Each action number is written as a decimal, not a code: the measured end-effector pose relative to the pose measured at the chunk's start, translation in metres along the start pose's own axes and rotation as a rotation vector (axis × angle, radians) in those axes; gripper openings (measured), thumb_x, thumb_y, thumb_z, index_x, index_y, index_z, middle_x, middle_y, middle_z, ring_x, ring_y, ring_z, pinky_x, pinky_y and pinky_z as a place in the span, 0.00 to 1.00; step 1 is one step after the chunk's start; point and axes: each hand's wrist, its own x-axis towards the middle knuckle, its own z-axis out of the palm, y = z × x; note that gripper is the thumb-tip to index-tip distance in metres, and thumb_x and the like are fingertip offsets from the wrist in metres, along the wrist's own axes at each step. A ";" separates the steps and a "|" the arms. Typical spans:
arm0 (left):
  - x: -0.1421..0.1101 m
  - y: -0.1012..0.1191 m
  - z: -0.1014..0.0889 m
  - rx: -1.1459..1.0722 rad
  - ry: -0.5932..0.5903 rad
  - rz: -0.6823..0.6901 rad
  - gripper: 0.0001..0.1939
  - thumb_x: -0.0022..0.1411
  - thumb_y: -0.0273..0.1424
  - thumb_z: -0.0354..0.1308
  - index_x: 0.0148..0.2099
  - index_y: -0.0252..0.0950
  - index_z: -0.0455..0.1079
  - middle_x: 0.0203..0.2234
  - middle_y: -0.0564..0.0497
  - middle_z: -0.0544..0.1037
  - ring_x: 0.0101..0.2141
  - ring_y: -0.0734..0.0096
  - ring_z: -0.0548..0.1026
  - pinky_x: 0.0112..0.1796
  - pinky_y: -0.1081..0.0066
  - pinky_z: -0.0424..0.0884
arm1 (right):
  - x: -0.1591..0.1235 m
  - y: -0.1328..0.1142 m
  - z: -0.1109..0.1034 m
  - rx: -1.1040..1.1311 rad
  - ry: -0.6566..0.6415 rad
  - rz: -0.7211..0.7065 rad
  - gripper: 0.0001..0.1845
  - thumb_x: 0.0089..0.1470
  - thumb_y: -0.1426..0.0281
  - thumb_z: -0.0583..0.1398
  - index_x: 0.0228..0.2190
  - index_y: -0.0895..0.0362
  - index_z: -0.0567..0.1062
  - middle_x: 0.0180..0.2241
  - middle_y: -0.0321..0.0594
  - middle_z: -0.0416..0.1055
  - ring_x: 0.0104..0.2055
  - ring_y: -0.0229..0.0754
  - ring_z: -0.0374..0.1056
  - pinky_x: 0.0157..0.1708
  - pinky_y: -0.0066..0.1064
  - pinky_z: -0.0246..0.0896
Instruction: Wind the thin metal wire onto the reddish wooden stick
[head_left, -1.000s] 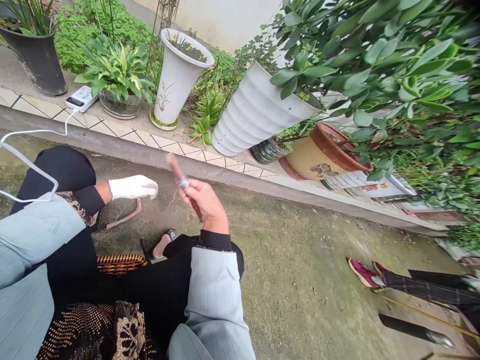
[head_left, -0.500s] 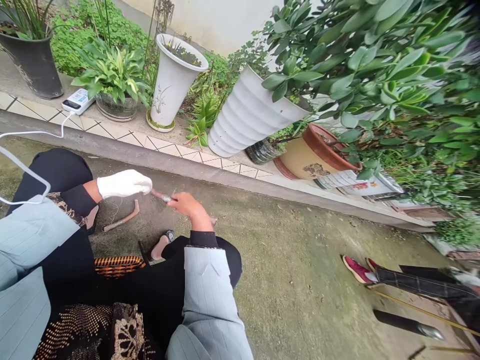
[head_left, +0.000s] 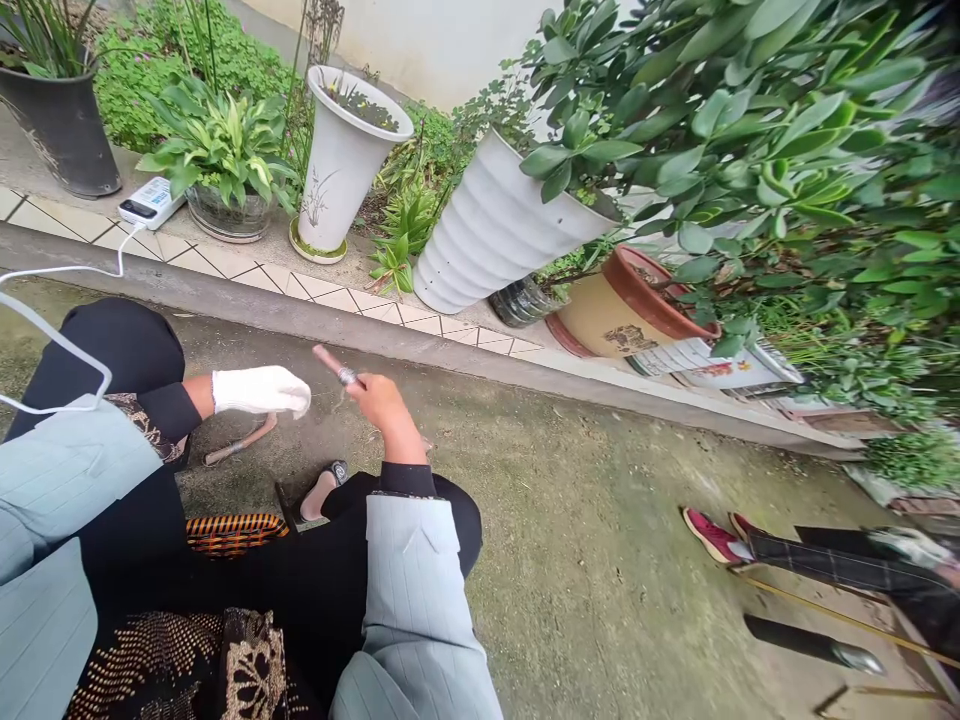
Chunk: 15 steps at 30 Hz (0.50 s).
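My right hand (head_left: pixel 381 402) is bare and closed around a brownish stick (head_left: pixel 328 365), whose free end points up and to the left. Thin wire-like strands (head_left: pixel 346 377) are wound round the stick just ahead of my fingers. My left hand (head_left: pixel 262 390), in a white knitted glove, hovers below and left of the stick's free end, apart from it. Its fingers are bent together, and whatever may be in them is hidden. Beneath that hand, a bent stick (head_left: pixel 241 443) with a wrapped part lies on the ground, partly covered by the glove.
A tiled ledge (head_left: pixel 315 292) runs across ahead, bearing a white flowerpot (head_left: pixel 330 185), a ribbed white planter (head_left: pixel 495 225) and a power bank (head_left: pixel 150 203) with a white cable (head_left: pixel 67 270). An orange-and-black woven seat (head_left: pixel 236 532) is below me. Another person's red shoe (head_left: pixel 709 537) shows at right.
My left hand has come away from the stick's end and dropped slightly down and to the right. The stick in my right hand has tilted up, its free end now in plain view.
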 end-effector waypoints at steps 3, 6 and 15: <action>-0.002 -0.002 -0.007 0.132 0.139 -0.022 0.13 0.62 0.33 0.50 0.30 0.30 0.68 0.25 0.53 0.70 0.27 0.75 0.62 0.32 0.76 0.59 | -0.007 -0.008 0.006 -0.087 -0.553 -0.102 0.07 0.50 0.68 0.60 0.26 0.59 0.74 0.22 0.37 0.69 0.24 0.35 0.62 0.26 0.26 0.54; -0.004 -0.005 -0.007 0.026 0.152 -0.029 0.14 0.62 0.35 0.51 0.31 0.29 0.67 0.25 0.53 0.69 0.26 0.75 0.61 0.30 0.76 0.59 | -0.019 -0.011 -0.002 0.302 -0.828 -0.324 0.13 0.48 0.62 0.62 0.30 0.60 0.74 0.24 0.34 0.68 0.24 0.33 0.62 0.26 0.25 0.56; -0.005 0.002 0.003 -0.074 -0.071 0.002 0.13 0.62 0.35 0.51 0.34 0.31 0.71 0.26 0.52 0.72 0.25 0.75 0.63 0.29 0.76 0.59 | 0.004 0.003 0.000 0.153 -0.038 0.026 0.08 0.51 0.66 0.59 0.29 0.59 0.73 0.24 0.37 0.69 0.22 0.34 0.61 0.24 0.26 0.54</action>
